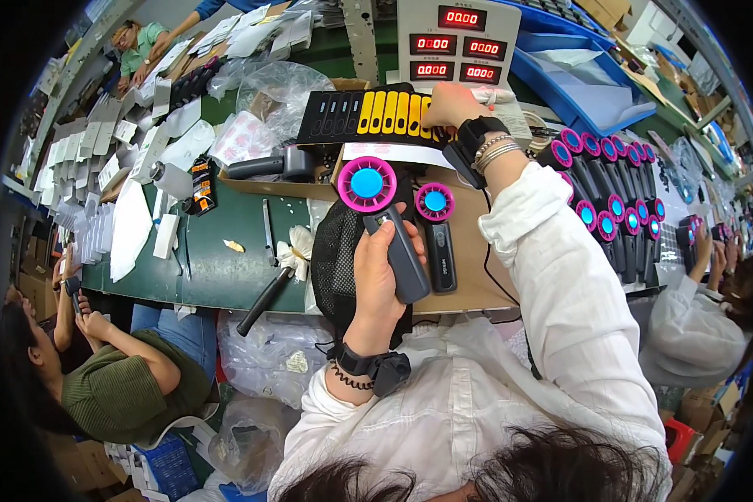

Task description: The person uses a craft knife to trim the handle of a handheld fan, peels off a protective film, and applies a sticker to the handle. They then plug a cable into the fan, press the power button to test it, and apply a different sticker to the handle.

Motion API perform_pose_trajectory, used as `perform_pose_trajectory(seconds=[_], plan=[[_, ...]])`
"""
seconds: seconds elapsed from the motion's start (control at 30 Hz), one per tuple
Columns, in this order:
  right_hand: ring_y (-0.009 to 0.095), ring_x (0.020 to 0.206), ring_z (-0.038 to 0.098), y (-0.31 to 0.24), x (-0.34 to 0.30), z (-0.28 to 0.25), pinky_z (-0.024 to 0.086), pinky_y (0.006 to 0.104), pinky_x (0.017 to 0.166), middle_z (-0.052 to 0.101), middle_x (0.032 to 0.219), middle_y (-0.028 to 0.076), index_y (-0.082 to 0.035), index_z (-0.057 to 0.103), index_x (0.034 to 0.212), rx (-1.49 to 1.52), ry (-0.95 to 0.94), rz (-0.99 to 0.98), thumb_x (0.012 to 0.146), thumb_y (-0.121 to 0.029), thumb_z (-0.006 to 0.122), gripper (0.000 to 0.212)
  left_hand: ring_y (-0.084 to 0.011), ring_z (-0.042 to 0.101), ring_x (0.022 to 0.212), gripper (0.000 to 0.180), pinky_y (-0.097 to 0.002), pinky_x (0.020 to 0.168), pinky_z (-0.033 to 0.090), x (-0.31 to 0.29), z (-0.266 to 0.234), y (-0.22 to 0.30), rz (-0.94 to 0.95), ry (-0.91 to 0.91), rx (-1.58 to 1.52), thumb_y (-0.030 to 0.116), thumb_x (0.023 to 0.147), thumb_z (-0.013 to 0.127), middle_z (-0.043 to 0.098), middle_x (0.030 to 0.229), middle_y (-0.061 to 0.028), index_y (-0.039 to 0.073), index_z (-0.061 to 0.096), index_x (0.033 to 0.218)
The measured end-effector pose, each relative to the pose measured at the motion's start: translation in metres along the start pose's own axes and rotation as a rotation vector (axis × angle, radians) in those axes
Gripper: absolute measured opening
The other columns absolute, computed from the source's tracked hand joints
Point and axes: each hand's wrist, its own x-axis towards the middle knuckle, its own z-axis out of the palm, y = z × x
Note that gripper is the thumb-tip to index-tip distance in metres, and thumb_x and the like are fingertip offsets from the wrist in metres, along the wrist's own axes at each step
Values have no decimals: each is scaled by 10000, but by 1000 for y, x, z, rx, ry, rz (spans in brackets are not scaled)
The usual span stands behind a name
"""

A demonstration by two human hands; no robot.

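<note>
At one o'clock, our right hand (456,106), hold hidden, seems to pick yellow oblong pieces (391,112): pinch softly; our left hand (376,272) grips a pink-ringed plastic fan (405,261).

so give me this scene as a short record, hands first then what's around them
left hand: left hand holding a dark handheld fan with a pink rim and blue centre
right hand: right hand at the right end of a row of yellow pieces; grip unclear
beside held fan: second fan, similar, to its right
behind: white box with lit red displays
far right: rows of similar fans
left bench: black-handled tool
</note>
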Motion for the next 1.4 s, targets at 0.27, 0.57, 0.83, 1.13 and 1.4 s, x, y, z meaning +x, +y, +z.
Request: perform_pose_trajectory(seconds=[0.27,0.57,0.83,1.13,1.4], plan=[[233,608,645,24,14,31,519,291,590,641,655,138,37,648,762,-141,361,-168,640,-199,691,269,-126,558,677,377,-266,594,486,0,0,-2,8,-5,34,242,904,472,555,831,-60,-8,436,1184],[203,561,640,20,-3,24,521,289,562,641,643,137,43,637,713,-202,718,-360,645,-193,692,251,-153,562,706,351,-303,618,495,21,18,17,-33,-12,-90,318,893,484,549,805,-60,39,471,1106],[195,524,626,-4,-27,-17,513,294,501,631,631,126,50,618,716,75,182,-178,613,-214,706,296,-189,573,703,291,-321,608,489,109,35,33,94,-79,-46,377,854,520,542,724,-52,86,522,873],[239,639,647,-18,-51,-39,524,310,553,637,695,149,45,618,777,156,11,-202,549,-239,730,381,-194,570,621,288,-308,573,480,178,28,17,-14,7,-163,388,820,542,524,640,-49,107,506,770],[302,766,638,-5,-37,-14,518,335,698,645,800,201,38,639,802,-12,126,-265,526,-226,719,390,-187,566,589,283,-319,528,473,190,21,12,-1,3,-168,388,809,551,535,635,-54,116,495,757]])
